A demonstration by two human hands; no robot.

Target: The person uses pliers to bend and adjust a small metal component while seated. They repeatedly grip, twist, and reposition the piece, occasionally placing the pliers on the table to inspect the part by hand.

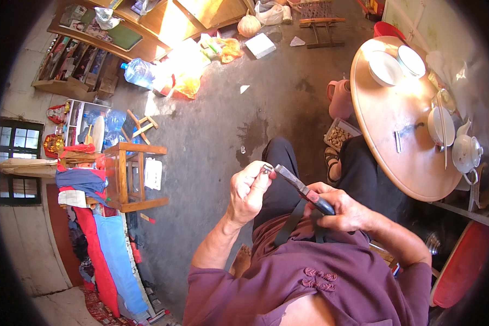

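My left hand [248, 193] pinches a small metal piece [267, 169] between thumb and fingertips, above my dark-trousered left leg. My right hand [339, 211] grips the black-and-red handle of a metal hand tool [295, 182], which looks like pliers. The tool's jaw end points up-left and is very near the small piece; whether they touch I cannot tell. My forearms come in from the purple shirt [309, 280] at the bottom.
A round table [377, 130] with bowls and a white teapot [465, 152] stands at my right. A basket of nuts [340, 133] is below its edge. A wooden chair [126, 179] draped with cloth is at the left. Bags and a water bottle [138, 73] lie ahead on the floor.
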